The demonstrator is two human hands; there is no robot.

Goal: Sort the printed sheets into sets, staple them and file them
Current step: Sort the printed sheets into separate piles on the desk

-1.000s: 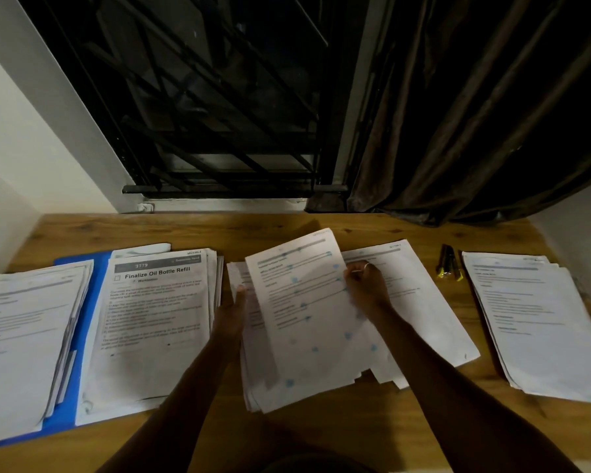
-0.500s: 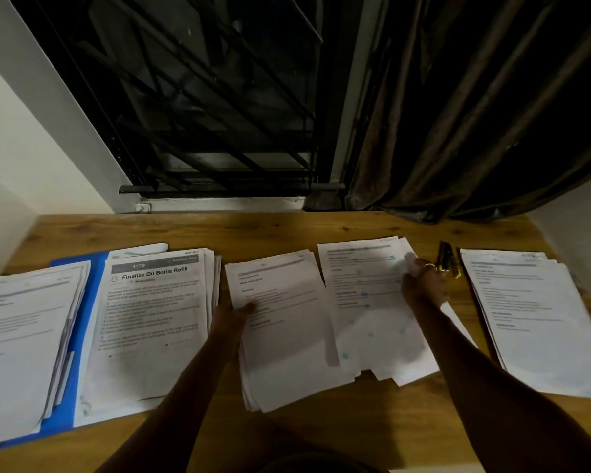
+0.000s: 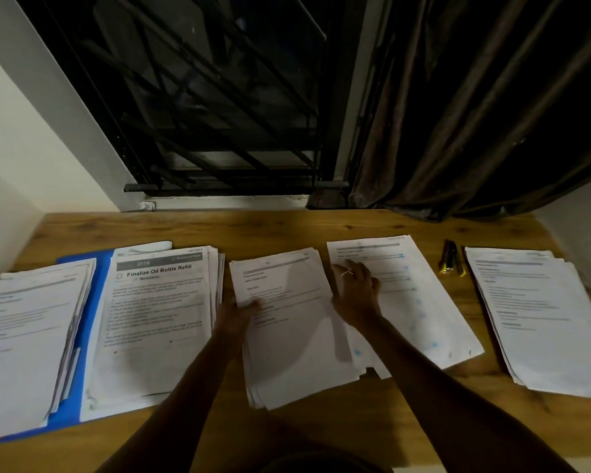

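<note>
Several piles of printed sheets lie in a row on the wooden desk (image 3: 287,227). My left hand (image 3: 234,317) rests on the left edge of the middle pile (image 3: 294,336), thumb on top. My right hand (image 3: 357,291) hovers over the gap between that pile and the blue-marked pile (image 3: 417,302) to its right, fingers spread and empty, a ring on one finger. A pile headed "Finalize Oil Bottle Refill" (image 3: 157,322) lies on a blue folder (image 3: 93,302). One more pile (image 3: 28,336) is at far left and another (image 3: 539,315) at far right.
A small dark stapler with yellow ends (image 3: 451,257) lies between the two right-hand piles. A barred window (image 3: 219,97) and a dark curtain (image 3: 475,114) stand behind the desk. White walls close in at both sides.
My right hand carried a blue-marked sheet from the middle pile to the pile on its right, let it go, and has swung back left. My left hand stayed at the middle pile's edge.
</note>
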